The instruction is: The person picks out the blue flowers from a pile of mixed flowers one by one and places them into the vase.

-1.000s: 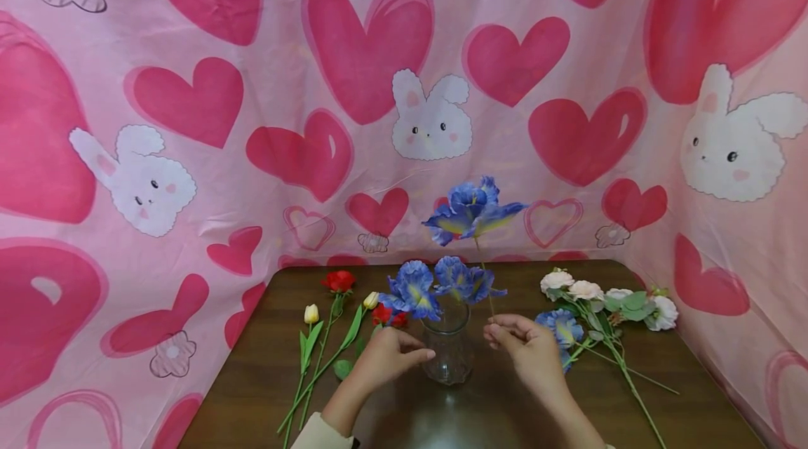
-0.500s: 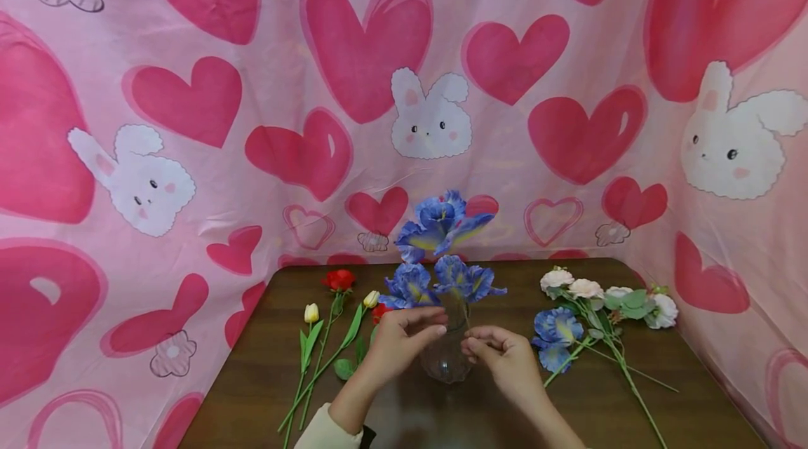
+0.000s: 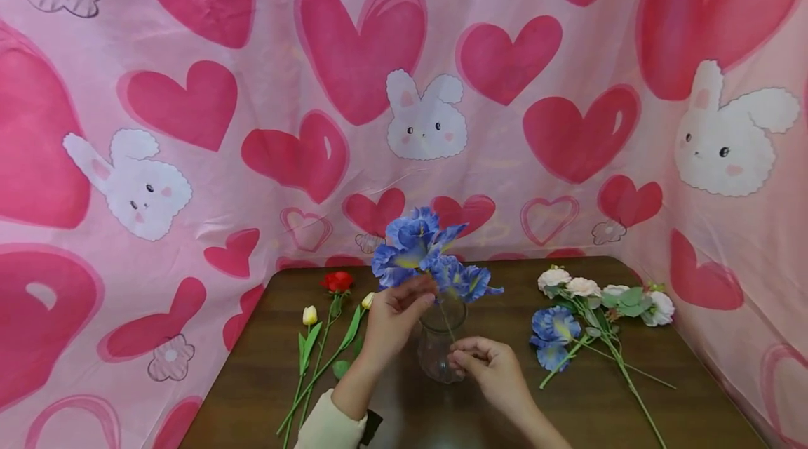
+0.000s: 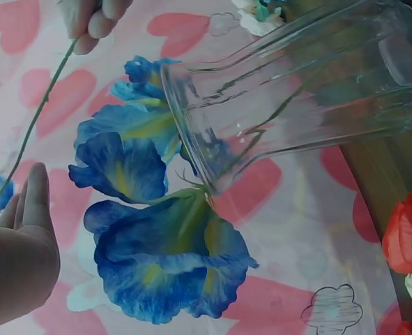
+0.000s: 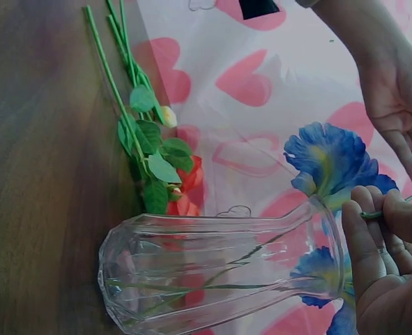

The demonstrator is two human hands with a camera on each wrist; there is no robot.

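Observation:
My right hand (image 3: 495, 375) pinches the thin green stem of a blue iris (image 3: 410, 235), right of the glass vase (image 3: 435, 358). The flower head is above and left of the vase mouth. My left hand (image 3: 388, 323) is beside the upper stem just below that bloom, its fingers fairly straight in the left wrist view. Two other blue irises (image 4: 167, 258) stand in the vase, blooms outside the rim and stems inside the glass. The held stem's lower end shows at the right fingertips (image 5: 373, 199), outside the vase.
On the left of the brown table (image 3: 252, 365) lie red roses (image 3: 337, 282) and yellow-white tulips (image 3: 309, 316). Pale pink roses (image 3: 583, 287) and more blue irises (image 3: 555, 326) lie on the right. A pink heart-print cloth (image 3: 505, 147) hangs behind.
The held iris has moved left and down, from the vase's right side to above it. My left hand has risen toward its bloom; my right hand has come left, closer to the vase.

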